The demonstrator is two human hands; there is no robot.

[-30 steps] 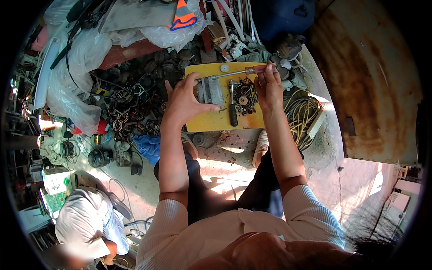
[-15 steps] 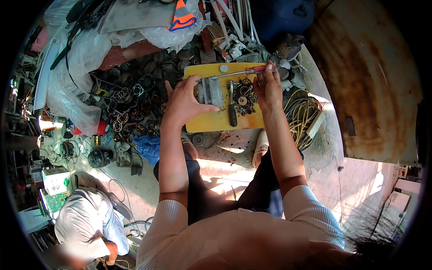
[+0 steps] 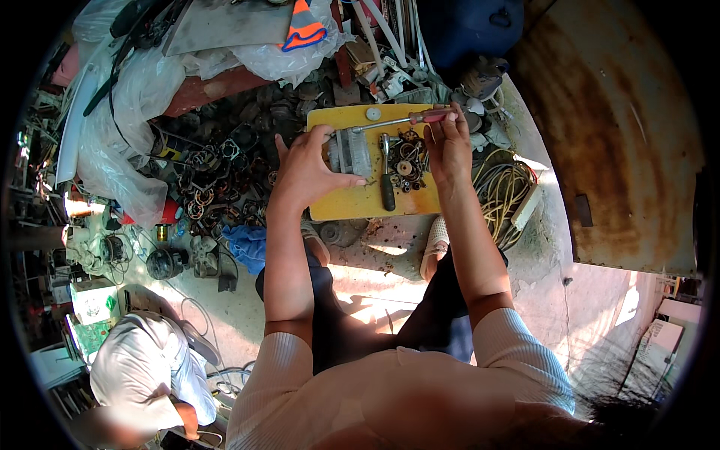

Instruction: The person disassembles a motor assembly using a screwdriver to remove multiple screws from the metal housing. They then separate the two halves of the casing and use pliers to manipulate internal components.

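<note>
A grey finned metal housing (image 3: 349, 154) lies on the yellow board (image 3: 341, 204). My left hand (image 3: 305, 171) grips it from the left, thumb along its near edge and fingers at its far edge. In my right hand (image 3: 450, 148) is a screwdriver (image 3: 429, 117) with a red handle, held between thumb and fingers. Its long shaft points left, and the tip reaches the far edge of the housing by my left fingertips. Exactly what the tip touches is hidden. Between my hands lie a ratchet wrench (image 3: 387, 180) with a dark handle and a heap of small metal parts (image 3: 408, 163).
A round pale disc (image 3: 373, 114) sits at the board's far edge. Dark scrap parts (image 3: 214, 169) pile up left of the board; a coiled yellow cable (image 3: 501, 196) lies right. A blue container (image 3: 476, 26) stands beyond. Another person (image 3: 142, 367) bends over at lower left.
My right hand and the screwdriver handle have shifted very slightly. The left hand and the metal housing stay where they were.
</note>
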